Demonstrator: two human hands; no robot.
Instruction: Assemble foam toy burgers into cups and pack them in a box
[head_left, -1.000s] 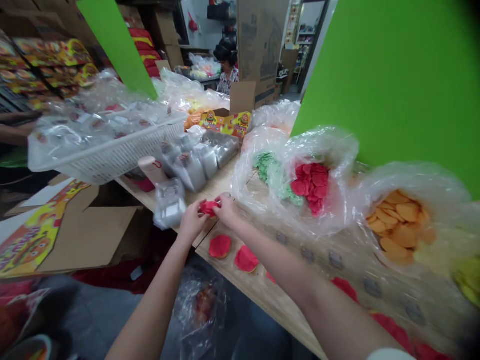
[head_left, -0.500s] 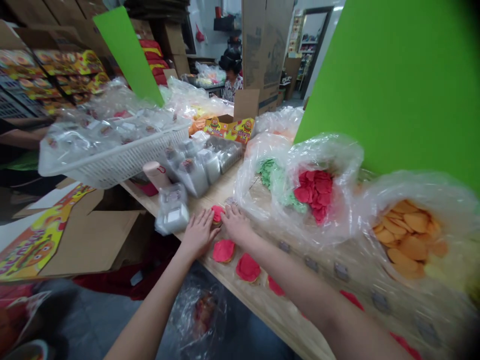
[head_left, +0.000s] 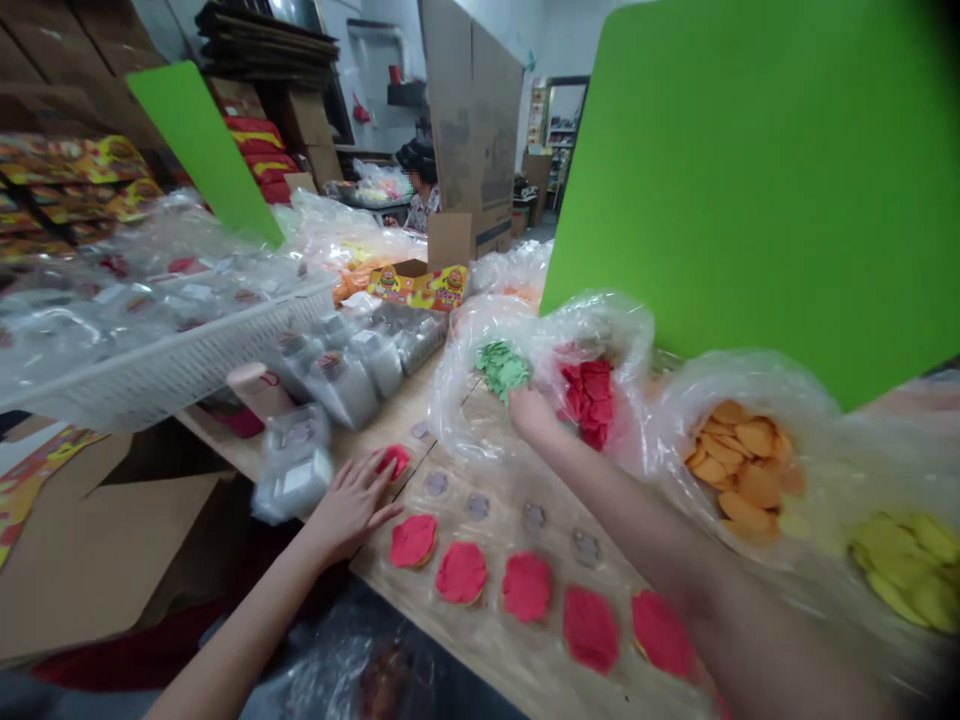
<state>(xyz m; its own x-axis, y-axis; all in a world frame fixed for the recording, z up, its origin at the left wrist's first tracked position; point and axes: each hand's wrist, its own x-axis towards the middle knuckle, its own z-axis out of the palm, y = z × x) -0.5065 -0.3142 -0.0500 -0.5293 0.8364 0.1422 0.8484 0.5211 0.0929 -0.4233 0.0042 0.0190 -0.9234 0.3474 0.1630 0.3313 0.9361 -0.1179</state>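
My left hand (head_left: 351, 503) lies flat with fingers spread on the wooden table (head_left: 390, 415), its fingertips beside a red disc (head_left: 395, 460). My right hand (head_left: 529, 409) reaches into a clear bag of green pieces (head_left: 502, 366); its fingers are hidden among the plastic. A row of several red discs (head_left: 525, 586) lies on a clear plastic sheet along the table's near edge. Bags of red pieces (head_left: 592, 390), orange discs (head_left: 739, 455) and yellow pieces (head_left: 911, 560) stand to the right.
A white basket (head_left: 161, 365) filled with clear packets sits at left, more packets (head_left: 345, 365) beside it. Green boards (head_left: 750, 180) rise behind the bags. Cardboard boxes (head_left: 472, 120) stand at the back, where another person (head_left: 420, 190) is. A colourful carton (head_left: 416, 285) lies mid-table.
Both hands set a red disc down at the row's left end. My right hand then moved up into the green bag; my left hand stayed flat by the disc. The view shifted right.
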